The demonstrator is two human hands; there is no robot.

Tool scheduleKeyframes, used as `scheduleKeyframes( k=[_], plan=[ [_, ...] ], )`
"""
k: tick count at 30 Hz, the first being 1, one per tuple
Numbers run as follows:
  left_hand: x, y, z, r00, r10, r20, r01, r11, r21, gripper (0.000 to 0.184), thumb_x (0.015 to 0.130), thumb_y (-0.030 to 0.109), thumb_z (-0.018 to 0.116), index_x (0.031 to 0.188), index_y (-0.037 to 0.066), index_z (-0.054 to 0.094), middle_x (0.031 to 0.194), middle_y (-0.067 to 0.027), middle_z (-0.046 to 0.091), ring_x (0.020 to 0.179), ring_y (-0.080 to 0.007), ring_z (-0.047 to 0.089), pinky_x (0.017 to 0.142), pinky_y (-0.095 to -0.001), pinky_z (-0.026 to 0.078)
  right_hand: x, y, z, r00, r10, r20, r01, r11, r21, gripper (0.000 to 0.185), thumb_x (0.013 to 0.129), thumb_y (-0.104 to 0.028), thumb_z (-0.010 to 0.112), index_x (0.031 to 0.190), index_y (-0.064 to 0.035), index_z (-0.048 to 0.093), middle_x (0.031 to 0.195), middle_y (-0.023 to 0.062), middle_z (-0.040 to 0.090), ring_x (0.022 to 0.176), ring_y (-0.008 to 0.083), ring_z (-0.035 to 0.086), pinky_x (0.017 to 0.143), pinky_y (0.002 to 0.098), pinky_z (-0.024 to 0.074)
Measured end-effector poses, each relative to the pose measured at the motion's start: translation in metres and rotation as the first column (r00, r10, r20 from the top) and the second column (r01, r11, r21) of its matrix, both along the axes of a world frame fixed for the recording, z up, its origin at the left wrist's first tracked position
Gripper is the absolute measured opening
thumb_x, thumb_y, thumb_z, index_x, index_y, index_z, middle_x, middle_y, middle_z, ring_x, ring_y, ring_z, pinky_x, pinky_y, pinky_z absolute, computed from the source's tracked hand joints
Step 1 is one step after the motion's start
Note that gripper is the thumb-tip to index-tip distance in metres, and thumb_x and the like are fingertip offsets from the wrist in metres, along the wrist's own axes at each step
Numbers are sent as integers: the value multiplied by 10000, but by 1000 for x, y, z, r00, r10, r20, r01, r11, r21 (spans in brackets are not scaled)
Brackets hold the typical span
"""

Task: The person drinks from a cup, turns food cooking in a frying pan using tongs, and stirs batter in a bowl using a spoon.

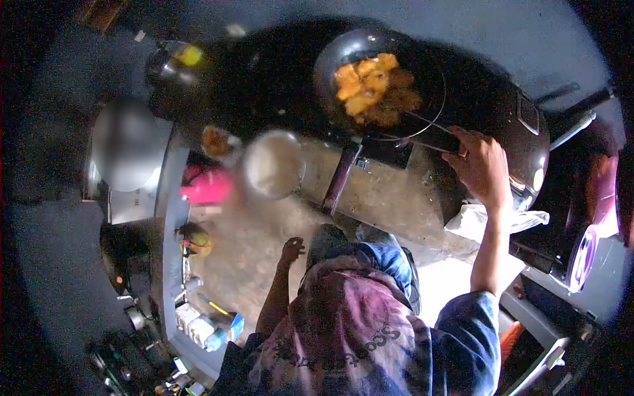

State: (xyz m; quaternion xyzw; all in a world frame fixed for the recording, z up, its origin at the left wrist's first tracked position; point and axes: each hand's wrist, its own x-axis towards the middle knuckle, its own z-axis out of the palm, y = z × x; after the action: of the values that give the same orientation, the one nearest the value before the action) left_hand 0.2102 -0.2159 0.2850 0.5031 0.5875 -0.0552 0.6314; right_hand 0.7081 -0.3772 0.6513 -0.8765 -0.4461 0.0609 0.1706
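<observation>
Tongs [429,123], metal by the look, long-armed, one; closed in the grip of the right hand [481,162], which wraps their near end. The arms run from the grip ahead and to the left, over the rim of a wok [328,74]. Whether the tips pinch a piece cannot be told.

Orange fried pieces [370,82], a heap; in the wok, ahead-left of the grip, just beyond the tool's tips; the nearer ones browner or more shaded.

Handling, as judged: keep the grip far back, wrist outside the rim; slide the tips low under one piece, squeeze lightly so the crust holds, turn or lift slowly, let any oil drain over the wok.

Left hand [294,249], loosely curled, nothing seen in it; left of the grip and nearer the body. Probably best kept clear of the hot metal.

Pale round bowl [249,168], blurred; well left of the grip, contents unclear.
Small brown food portion [215,141]; farther left, past the bowl.
Bright pink object [208,185]; beside the bowl, far left.
Translucent plastic bag [465,221]; below the grip, near the wrist, contact uncertain; a likely snag.
Large dark rounded vessel [533,142]; just right of the grip, limiting elbow room.
</observation>
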Motion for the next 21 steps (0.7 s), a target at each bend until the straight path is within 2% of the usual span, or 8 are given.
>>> scheduleKeyframes(
  k=[2,6,8,10,11,17,19,21],
  plan=[
    [-23,7,-28,971,68,231,-69,998,-5,378,857,319,571,1117,53,504,886,-112,621,721,-219,635,520,-323,519,-2,6,-4,988,39,148,-33,998,-47,427,690,-177,694,1103,-116,603,747,109,605,682,276,599,614,380,466],
    [-54,3,-54,888,369,275,-285,910,-300,370,852,363,558,1111,101,524,845,-75,638,620,-188,622,457,-295,455,-8,20,0,986,55,158,-53,998,-20,404,697,-164,687,1092,-128,608,729,104,614,678,275,608,613,372,479],
    [-54,-8,-48,969,137,-204,-178,965,-194,375,852,384,543,1105,108,536,805,-76,643,642,-198,621,493,-310,475,-12,23,4,984,24,176,-25,1000,4,397,702,-170,686,1089,-130,608,728,102,614,678,273,609,609,370,480],
    [-53,-27,-27,959,96,-266,-118,991,-66,364,850,397,537,1066,105,564,755,-62,631,574,-197,595,470,-309,463,-17,23,7,981,-15,193,12,1000,18,390,707,-175,685,1087,-131,609,727,100,614,679,272,610,606,368,480],
    [-84,-43,-45,995,-91,-31,96,974,207,333,848,393,542,1007,105,588,710,-60,608,504,-176,555,413,-294,428,-21,24,8,979,-62,194,56,998,33,389,709,-189,688,1085,-132,609,724,100,613,675,271,611,603,371,480],
    [-115,-12,-64,983,-23,-180,-7,987,-163,311,838,378,565,985,106,591,692,-63,588,485,-160,539,375,-284,404,-43,37,14,949,-265,170,267,964,9,415,703,-239,706,1090,-124,609,718,101,612,666,260,615,612,378,477],
    [-126,7,-76,953,87,291,-96,995,18,367,860,439,447,1028,141,580,768,-105,617,529,-199,575,386,-298,406,-55,41,25,957,-266,119,270,963,-18,366,735,-248,661,1075,-129,596,807,127,620,696,323,605,605,402,490],
    [-124,49,-92,949,163,270,-109,973,-204,417,860,478,407,1060,149,567,827,-118,620,546,-222,586,417,-327,423,-63,46,30,951,-273,145,279,960,-27,376,737,-250,661,1085,-128,592,820,125,621,703,318,605,610,401,490]
  ],
)
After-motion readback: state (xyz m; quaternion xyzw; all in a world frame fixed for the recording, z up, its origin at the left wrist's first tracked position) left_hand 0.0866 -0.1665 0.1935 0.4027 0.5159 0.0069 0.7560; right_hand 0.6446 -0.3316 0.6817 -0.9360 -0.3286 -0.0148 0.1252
